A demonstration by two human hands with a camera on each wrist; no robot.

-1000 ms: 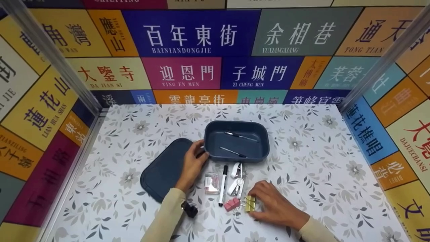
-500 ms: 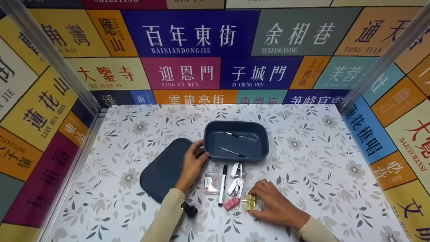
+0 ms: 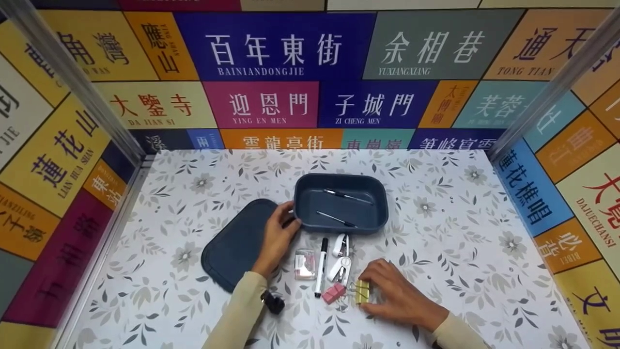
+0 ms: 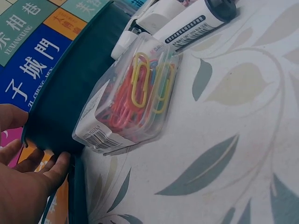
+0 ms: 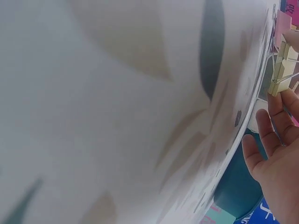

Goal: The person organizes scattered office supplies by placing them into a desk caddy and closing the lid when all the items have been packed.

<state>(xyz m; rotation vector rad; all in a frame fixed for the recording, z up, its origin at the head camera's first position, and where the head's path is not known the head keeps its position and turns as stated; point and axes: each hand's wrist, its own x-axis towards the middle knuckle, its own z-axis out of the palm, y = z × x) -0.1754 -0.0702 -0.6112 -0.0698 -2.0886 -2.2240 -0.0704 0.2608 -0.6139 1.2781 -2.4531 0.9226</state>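
In the head view, my right hand (image 3: 397, 293) pinches a yellow binder clip (image 3: 362, 292) between thumb and fingers, low over the table. The clip (image 5: 281, 67) also shows in the right wrist view, with the other fingers spread apart. Beside it lies a pink binder clip (image 3: 334, 293). My left hand (image 3: 278, 237) grips the left end of a dark blue open box (image 3: 341, 229), fingertips at its wall. Two pens, one upper pen (image 3: 346, 196) and one lower pen (image 3: 336, 219), lie inside the box.
Left of the box lies its dark blue lid (image 3: 237, 247), partly under my left hand. In front stand a clear case of paper clips (image 4: 133, 98), a black-capped white marker (image 3: 321, 266), and two white items, an upper one (image 3: 342, 245) and a lower one (image 3: 340, 269).
Almost nothing differs. The yellow binder clip has shifted very slightly in my right hand's fingers; my left hand keeps its place at the box.
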